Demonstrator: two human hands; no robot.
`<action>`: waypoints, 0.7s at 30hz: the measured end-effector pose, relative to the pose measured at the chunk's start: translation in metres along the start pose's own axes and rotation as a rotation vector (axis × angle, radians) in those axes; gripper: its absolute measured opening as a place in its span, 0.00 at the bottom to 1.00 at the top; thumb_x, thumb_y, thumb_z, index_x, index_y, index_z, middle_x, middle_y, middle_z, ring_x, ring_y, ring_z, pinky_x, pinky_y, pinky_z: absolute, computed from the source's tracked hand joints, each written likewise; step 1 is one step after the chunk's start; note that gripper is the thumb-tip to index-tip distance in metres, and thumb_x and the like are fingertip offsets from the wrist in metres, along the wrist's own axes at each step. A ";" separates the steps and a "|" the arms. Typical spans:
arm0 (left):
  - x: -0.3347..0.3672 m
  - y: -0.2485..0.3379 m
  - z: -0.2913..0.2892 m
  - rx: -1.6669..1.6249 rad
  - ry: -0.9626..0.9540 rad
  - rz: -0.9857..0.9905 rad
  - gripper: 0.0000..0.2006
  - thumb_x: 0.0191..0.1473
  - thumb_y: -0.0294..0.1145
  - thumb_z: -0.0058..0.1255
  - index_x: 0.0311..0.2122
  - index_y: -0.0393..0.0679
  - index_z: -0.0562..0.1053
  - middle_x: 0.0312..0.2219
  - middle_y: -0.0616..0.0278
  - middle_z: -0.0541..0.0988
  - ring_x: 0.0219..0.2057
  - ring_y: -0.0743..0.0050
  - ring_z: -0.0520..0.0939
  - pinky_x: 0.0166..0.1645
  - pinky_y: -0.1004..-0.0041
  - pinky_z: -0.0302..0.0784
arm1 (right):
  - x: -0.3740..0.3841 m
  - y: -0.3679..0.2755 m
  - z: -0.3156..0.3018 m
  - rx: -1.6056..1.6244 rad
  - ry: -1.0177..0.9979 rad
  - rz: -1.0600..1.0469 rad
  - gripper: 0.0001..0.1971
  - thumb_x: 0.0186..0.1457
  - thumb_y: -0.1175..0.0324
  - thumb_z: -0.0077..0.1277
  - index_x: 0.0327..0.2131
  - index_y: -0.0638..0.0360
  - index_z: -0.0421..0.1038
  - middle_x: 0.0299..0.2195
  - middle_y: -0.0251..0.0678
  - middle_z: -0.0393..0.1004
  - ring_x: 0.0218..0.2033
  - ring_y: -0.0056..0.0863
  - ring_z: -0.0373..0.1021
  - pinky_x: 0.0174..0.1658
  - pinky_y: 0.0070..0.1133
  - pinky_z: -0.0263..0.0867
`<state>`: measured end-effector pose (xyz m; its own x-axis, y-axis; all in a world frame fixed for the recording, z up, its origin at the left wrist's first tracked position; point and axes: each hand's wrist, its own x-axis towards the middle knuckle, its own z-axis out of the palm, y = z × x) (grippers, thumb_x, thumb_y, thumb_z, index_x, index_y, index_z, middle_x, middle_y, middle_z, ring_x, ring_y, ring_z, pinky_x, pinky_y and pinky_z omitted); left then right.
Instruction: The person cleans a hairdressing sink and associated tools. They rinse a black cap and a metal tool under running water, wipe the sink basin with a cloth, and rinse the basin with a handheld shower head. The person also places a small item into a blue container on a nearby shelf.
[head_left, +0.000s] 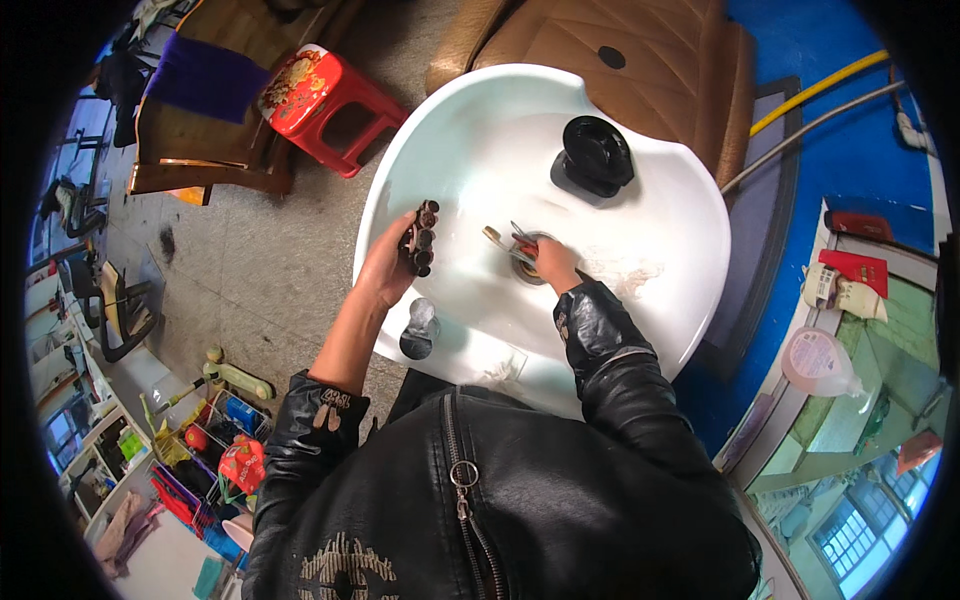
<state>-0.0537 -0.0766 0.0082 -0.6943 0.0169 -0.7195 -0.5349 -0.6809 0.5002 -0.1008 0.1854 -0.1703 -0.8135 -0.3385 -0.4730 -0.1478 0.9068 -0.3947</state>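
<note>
In a white shampoo basin [640, 160], my left hand [385, 265] is closed round a dark brown object with several rounded knobs [425, 238], near the left wall. My right hand [556, 264] grips a small bundle of slim tools [522, 240] over the drain [528, 270]. One tool has a tan tip and others look like grey metal; their exact kinds are hard to make out. A black cupped neck rest [597, 156] sits at the basin's far right. By the near left rim is a shiny grey rounded fitting [419, 330].
Beyond the basin stands a brown padded chair [660, 60]. A red plastic stool [325, 110] is at the far left, beside a wooden chair [200, 150]. A yellow hose [820, 92] runs along the right. A basket of goods [225, 440] stands at the near left.
</note>
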 end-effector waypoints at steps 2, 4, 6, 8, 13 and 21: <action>-0.001 0.001 -0.006 -0.014 -0.012 -0.017 0.15 0.51 0.40 0.42 0.39 0.39 0.67 0.28 0.63 0.72 0.26 0.78 0.70 0.31 0.78 0.68 | -0.004 0.005 0.010 -0.033 -0.116 0.057 0.10 0.43 0.62 0.49 0.29 0.57 0.71 0.27 0.42 0.72 0.31 0.39 0.69 0.33 0.30 0.64; -0.001 0.000 -0.006 0.012 0.064 -0.024 0.16 0.52 0.41 0.40 0.39 0.39 0.67 0.28 0.61 0.72 0.26 0.76 0.70 0.31 0.78 0.67 | -0.011 0.004 0.017 -0.040 -0.139 0.085 0.11 0.42 0.61 0.50 0.28 0.58 0.71 0.26 0.43 0.72 0.29 0.39 0.69 0.32 0.30 0.65; 0.002 -0.003 -0.005 -0.008 0.062 -0.021 0.15 0.53 0.41 0.38 0.38 0.39 0.66 0.26 0.60 0.72 0.25 0.76 0.70 0.31 0.79 0.67 | -0.016 -0.002 0.009 -0.037 -0.060 0.074 0.12 0.42 0.60 0.50 0.27 0.59 0.72 0.26 0.43 0.72 0.28 0.39 0.70 0.30 0.30 0.65; 0.012 -0.004 -0.005 -0.037 0.020 -0.044 0.16 0.54 0.43 0.37 0.39 0.40 0.65 0.28 0.56 0.72 0.27 0.73 0.71 0.33 0.77 0.68 | -0.017 -0.001 -0.002 0.253 0.158 0.171 0.10 0.42 0.64 0.51 0.26 0.62 0.70 0.22 0.40 0.72 0.22 0.31 0.70 0.26 0.26 0.65; 0.017 -0.001 0.012 0.037 -0.027 -0.057 0.18 0.53 0.47 0.38 0.39 0.40 0.64 0.29 0.56 0.72 0.27 0.74 0.72 0.33 0.77 0.68 | -0.009 0.009 -0.067 1.486 0.570 0.593 0.10 0.45 0.73 0.50 0.33 0.65 0.62 0.22 0.38 0.70 0.18 0.26 0.67 0.20 0.21 0.64; 0.021 -0.005 0.006 0.230 -0.113 -0.061 0.19 0.44 0.37 0.55 0.40 0.41 0.64 0.29 0.64 0.71 0.29 0.78 0.71 0.32 0.80 0.67 | 0.039 0.040 -0.147 1.503 0.766 0.656 0.11 0.39 0.73 0.58 0.25 0.62 0.64 0.16 0.36 0.65 0.13 0.25 0.62 0.15 0.21 0.60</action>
<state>-0.0683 -0.0684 -0.0065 -0.6997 0.1437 -0.6998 -0.6641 -0.4919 0.5630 -0.2207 0.2458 -0.0889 -0.6392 0.5150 -0.5711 0.4955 -0.2921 -0.8180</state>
